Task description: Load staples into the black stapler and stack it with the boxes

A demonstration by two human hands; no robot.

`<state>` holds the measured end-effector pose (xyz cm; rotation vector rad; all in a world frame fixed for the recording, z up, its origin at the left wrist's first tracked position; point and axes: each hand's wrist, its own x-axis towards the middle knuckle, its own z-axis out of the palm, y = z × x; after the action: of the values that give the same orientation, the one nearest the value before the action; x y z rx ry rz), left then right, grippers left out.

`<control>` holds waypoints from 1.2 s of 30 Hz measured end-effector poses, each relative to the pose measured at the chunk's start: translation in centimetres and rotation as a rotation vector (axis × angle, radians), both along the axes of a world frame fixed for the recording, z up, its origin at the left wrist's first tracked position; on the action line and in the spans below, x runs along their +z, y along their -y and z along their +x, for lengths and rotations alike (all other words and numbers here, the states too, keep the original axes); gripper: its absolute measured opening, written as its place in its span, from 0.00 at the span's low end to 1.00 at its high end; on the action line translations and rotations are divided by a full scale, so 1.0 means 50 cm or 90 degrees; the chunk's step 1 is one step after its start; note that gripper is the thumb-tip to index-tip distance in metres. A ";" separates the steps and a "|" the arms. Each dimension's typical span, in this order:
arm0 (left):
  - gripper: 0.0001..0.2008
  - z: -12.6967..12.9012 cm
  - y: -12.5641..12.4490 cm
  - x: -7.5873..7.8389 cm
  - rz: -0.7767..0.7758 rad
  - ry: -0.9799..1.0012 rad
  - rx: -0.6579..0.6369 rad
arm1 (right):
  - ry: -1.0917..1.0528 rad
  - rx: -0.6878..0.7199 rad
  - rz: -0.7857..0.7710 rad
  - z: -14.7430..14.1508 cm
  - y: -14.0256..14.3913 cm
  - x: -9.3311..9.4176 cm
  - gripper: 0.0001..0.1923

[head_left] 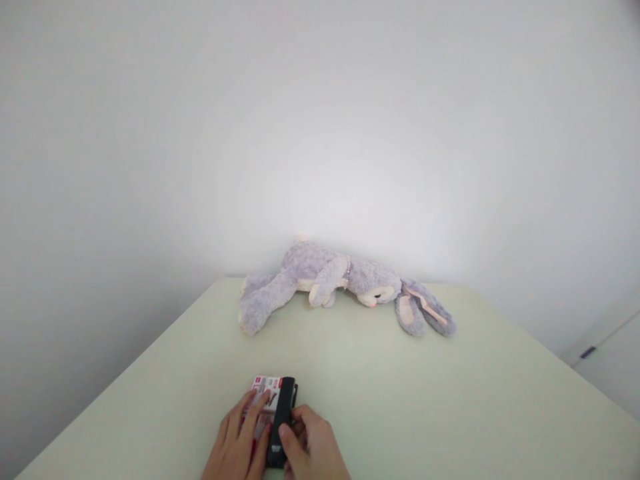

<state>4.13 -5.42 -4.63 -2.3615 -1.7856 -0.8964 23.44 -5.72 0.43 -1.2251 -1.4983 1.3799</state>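
A long black stapler lies lengthwise near the front of the table, along the right side of a red and white printed package. Across the package rests my left hand, its fingers stretched out and fairly flat, with the tips near the printed picture. The fingers cover much of the package. My right hand is at the stapler's right side, thumb over its near part and curled fingers against its edge, gripping it. Whether stapler and package are joined, I cannot tell.
A grey-lilac plush rabbit lies on its side at the back of the pale table, ears pointing right. Behind it rises a white wall. A dark handle shows on a white surface at the right.
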 end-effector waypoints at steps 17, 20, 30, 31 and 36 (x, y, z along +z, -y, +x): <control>0.23 0.066 0.013 0.104 0.096 0.034 -0.014 | 0.335 -0.187 0.242 0.142 -0.006 -0.034 0.29; 0.27 0.189 0.005 0.065 0.074 -0.042 -0.141 | 0.525 -0.154 0.201 0.260 0.020 -0.054 0.33; 0.32 0.248 -0.010 -0.002 0.030 -0.188 -0.135 | 0.716 -0.120 0.176 0.311 0.052 -0.048 0.31; 0.32 0.247 -0.010 -0.001 0.026 -0.190 -0.138 | 0.716 -0.121 0.179 0.312 0.051 -0.050 0.31; 0.33 0.250 -0.012 -0.012 0.022 -0.179 -0.125 | 0.725 -0.129 0.217 0.321 0.052 -0.062 0.31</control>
<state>16.66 -4.83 -5.24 -2.5236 -1.4456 -0.5681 39.47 -8.31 -2.66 -1.9799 -2.1073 0.1710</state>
